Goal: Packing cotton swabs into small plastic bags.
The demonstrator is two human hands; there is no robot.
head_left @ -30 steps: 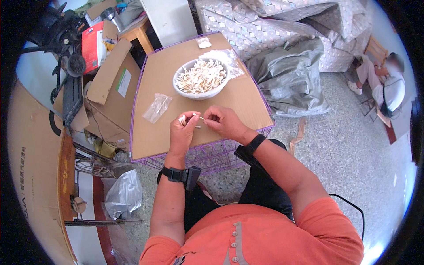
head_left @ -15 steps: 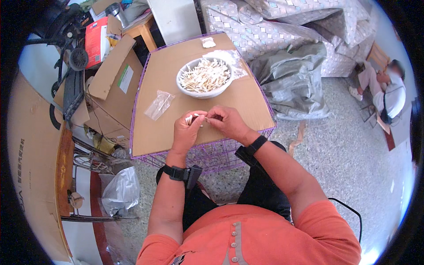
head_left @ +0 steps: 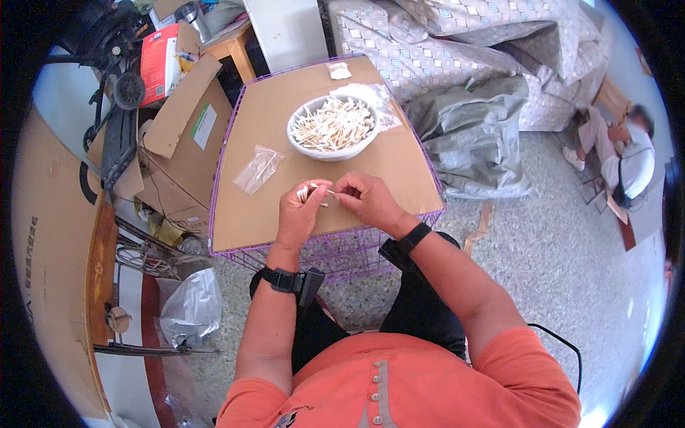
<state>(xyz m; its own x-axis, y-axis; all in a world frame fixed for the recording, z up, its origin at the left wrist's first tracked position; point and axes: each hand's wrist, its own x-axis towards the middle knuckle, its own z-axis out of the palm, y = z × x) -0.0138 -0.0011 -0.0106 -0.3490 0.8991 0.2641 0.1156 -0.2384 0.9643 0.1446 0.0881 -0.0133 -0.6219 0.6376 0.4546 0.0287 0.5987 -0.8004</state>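
Left hand (head_left: 297,212) curled round several swabs (head_left: 302,193), tips showing. Right hand (head_left: 367,200) beside it at 3 o'clock, fingers pinching one swab (head_left: 329,190). Both over counter (head_left: 246,221). From hands: bowl (head_left: 333,153) heaped with swabs at 12 o'clock, clear bag (head_left: 258,170) at 10, white packet (head_left: 339,70) beyond bowl at 12.
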